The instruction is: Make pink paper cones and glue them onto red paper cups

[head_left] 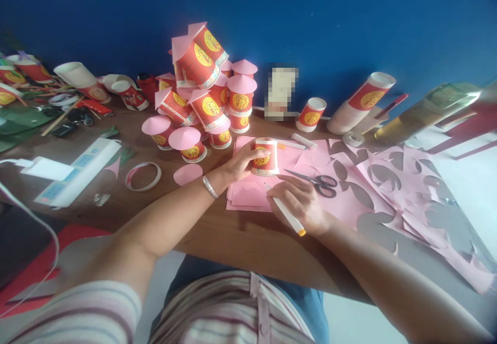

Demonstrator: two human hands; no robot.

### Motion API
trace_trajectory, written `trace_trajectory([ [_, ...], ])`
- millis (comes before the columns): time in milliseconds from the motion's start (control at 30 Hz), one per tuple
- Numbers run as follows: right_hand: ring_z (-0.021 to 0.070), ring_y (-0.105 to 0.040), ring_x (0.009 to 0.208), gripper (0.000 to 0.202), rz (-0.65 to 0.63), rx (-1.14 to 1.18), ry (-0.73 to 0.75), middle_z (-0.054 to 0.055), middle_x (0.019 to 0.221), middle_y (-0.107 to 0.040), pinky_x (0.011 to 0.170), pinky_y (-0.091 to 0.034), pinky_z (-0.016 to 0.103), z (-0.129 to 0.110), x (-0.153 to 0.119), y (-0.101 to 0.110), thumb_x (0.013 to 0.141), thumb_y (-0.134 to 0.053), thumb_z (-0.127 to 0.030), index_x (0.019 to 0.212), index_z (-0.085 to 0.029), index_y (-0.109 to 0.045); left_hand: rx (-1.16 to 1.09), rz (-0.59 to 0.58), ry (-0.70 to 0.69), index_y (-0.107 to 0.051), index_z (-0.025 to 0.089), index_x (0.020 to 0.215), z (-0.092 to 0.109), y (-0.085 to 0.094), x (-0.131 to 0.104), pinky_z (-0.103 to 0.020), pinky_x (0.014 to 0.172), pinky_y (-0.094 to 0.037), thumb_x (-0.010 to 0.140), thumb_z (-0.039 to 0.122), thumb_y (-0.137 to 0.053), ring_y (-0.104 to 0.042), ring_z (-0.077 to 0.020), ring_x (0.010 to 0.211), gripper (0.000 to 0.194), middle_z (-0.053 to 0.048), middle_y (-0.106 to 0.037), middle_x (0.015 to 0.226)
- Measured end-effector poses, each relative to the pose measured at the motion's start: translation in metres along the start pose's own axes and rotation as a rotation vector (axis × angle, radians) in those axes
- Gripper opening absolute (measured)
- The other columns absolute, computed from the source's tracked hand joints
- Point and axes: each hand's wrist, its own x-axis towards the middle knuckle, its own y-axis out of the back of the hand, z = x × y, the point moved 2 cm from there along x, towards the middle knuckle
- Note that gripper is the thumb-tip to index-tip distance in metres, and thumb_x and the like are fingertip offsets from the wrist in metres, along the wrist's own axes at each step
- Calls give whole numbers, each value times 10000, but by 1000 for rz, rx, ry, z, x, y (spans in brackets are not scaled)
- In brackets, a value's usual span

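My left hand [246, 161] is wrapped round the side of a red paper cup [265, 159] with a yellow emblem, held over the stacked pink paper sheets [248, 194]. In my right hand [301, 204] is a white marker [288, 216] with an orange end, its tip pointing up and left toward the sheets, just below the cup. Black-handled scissors [325, 186] lie on the pink paper beyond my right hand. A pink paper circle [188, 175] rests on the table beside my left wrist.
Red cups with pink cone tops [209, 106] are piled at the back. A white power strip [79, 170] and a tape roll [143, 177] lie left. Cut pink scraps [419, 189], another cup [311, 115], a leaning cup stack [359, 103] and a bottle [423, 114] are right.
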Motion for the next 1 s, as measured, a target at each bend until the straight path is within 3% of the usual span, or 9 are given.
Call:
trace_trajectory([
  [233,126,-623,618,176,-26,7,9,-13,713,-657,768,-632,329,-2,1,-1,885,-630,-42,967,-189,-579,13,40,9,-636,168,1154,2,-4,-2,-324,810,-519,756,309,-753,-651,-212,964,439,-77,-695,1070],
  [500,123,-634,626,144,-40,54,32,1,735,-666,828,-641,356,-3,1,-3,899,-622,-41,963,-166,-589,186,-20,-43,-661,164,1079,2,-8,-2,-274,727,-495,745,376,-838,-616,-152,806,433,-31,-659,883],
  [700,115,-642,638,153,-52,30,29,-18,750,-675,880,-639,356,-3,-1,-2,911,-601,-65,984,-200,-591,76,42,18,-641,178,1104,0,-3,-1,-290,755,-529,767,388,-800,-664,-180,866,428,-39,-702,930],
  [1000,124,-656,638,167,-24,30,19,-18,749,-692,865,-639,349,-1,-1,-1,898,-619,-69,992,-205,-601,27,-5,0,-654,144,1162,0,-2,0,-296,726,-533,769,348,-768,-688,-203,856,457,-68,-724,921],
])
